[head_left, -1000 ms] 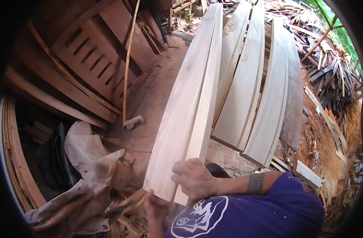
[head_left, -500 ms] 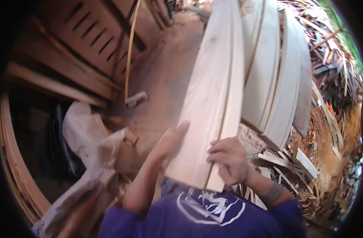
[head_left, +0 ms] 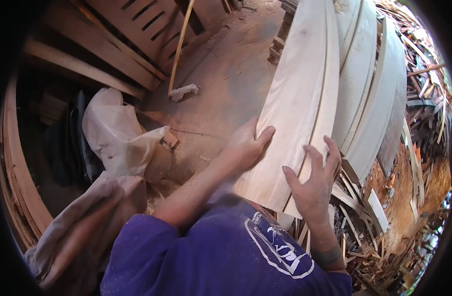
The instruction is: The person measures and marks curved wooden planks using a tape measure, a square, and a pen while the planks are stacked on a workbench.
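A long pale wooden board (head_left: pixel 290 103) stretches away from my chest, with a groove running lengthwise near its right edge. My left hand (head_left: pixel 248 143) grips the board's left edge, thumb on top and the other fingers partly hidden along the side. Over the right edge near the close end, my right hand (head_left: pixel 315 182) is open, its fingers spread and bent above the grooved strip. Whether its fingertips press on the wood I cannot tell. The board's near end lies close against my purple shirt (head_left: pixel 196 256).
Similar pale boards (head_left: pixel 366 98) lie side by side to the right. Beyond them spreads a heap of wood scraps (head_left: pixel 426 89), with more offcuts (head_left: pixel 379 212) below. At left are a crumpled whitish sheet (head_left: pixel 110 133), slatted wooden panels (head_left: pixel 147 19) and a thin upright strip (head_left: pixel 179 54).
The view has shifted, so the surroundings sit farther left, while the board appears farther right. My right hand has loosened from the board's edge and spread its fingers. The left hand stays at the left edge.
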`<state>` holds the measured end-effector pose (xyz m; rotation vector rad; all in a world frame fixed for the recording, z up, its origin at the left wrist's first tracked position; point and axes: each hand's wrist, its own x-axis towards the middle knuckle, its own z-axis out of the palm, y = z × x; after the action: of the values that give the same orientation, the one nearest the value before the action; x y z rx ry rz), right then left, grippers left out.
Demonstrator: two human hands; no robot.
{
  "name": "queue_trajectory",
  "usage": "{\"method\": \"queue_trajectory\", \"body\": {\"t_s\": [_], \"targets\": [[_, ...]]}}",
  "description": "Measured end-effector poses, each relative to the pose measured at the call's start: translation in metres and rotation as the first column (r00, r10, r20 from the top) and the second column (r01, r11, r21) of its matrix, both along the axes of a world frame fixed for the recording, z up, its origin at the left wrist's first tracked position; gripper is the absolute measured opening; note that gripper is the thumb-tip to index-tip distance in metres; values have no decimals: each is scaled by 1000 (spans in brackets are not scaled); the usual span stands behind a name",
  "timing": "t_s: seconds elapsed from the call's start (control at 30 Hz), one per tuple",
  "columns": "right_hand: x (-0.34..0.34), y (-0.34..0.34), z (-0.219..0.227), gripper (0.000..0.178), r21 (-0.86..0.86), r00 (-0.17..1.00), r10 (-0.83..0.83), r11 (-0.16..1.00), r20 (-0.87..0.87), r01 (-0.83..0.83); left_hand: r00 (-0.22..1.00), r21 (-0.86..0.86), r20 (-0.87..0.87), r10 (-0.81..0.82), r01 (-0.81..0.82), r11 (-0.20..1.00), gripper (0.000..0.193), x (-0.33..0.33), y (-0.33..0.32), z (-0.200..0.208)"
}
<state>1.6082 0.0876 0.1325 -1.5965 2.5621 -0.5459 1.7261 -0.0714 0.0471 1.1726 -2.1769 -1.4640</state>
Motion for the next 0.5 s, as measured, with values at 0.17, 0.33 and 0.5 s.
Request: {"method": "queue_trajectory", "body": {"t_s": [0.17,0.33,0.5], "targets": [[-1,-3,-4,104,-63,930,-313,942,192,330,984,82,177,-36,22,996,59,-9,-11,14],[-5,-14,7,107,197,801,-517,856,302,478,990,-240,58,-131,141,960,47,-35,-33,14],[-8,-16,-1,96,306,757,-612,784,230,540,930,-286,-261,-258,181,941,54,-46,-38,-17]]}}
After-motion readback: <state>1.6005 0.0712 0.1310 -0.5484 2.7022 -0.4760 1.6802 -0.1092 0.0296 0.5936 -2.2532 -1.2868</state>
